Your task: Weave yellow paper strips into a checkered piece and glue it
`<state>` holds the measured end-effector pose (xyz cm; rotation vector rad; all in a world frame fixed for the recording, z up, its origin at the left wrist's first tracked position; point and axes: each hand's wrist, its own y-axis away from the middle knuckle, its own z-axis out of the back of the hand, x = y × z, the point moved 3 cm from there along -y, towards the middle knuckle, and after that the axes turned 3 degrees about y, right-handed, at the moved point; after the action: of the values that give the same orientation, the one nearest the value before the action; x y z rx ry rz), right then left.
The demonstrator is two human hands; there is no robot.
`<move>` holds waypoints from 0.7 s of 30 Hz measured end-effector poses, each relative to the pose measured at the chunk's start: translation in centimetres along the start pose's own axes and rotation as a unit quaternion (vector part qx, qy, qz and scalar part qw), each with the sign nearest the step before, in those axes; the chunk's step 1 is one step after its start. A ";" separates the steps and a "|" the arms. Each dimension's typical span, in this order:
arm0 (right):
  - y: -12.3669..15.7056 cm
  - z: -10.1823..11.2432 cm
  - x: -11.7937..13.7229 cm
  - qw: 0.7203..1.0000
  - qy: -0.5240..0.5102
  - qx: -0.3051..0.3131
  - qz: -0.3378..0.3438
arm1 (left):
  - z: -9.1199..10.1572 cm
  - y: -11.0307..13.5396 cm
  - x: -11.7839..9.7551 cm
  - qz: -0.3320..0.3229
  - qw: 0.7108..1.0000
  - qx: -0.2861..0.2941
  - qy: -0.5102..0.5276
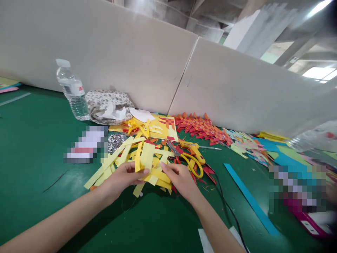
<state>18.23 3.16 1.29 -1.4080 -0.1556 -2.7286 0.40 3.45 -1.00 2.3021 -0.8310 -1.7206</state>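
A heap of yellow paper strips (pixel 147 156) lies on the green table (pixel 34 147) in front of me. My left hand (pixel 123 177) pinches some of these strips at the near edge of the heap, thumb on top. My right hand (pixel 179 177) rests on the strips just to the right, fingers curled over them. Yellow-handled scissors (pixel 191 156) lie right beside my right hand, apart from it.
A water bottle (pixel 72 89) and a patterned cloth bag (pixel 109 105) stand at the back by the white partition (pixel 147 63). Red-orange woven paper fish (pixel 202 128), pastel ones (pixel 247 146), a blue strip (pixel 250 198), a black cable (pixel 229 207) and coloured sheets lie to the right.
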 end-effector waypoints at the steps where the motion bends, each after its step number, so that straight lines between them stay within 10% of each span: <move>1: 0.0 -0.2 -0.1 0.999 -0.036 0.014 -0.009 | 0.0 0.0 0.1 0.005 1.000 0.011 -0.005; 21: 0.3 -1.0 0.4 0.999 -0.025 -0.045 0.015 | -0.3 -0.3 0.6 -0.011 0.997 0.035 -0.063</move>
<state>17.27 2.69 1.05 -1.4878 -0.0149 -2.7097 0.87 3.30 -1.53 2.2725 -0.9052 -1.8928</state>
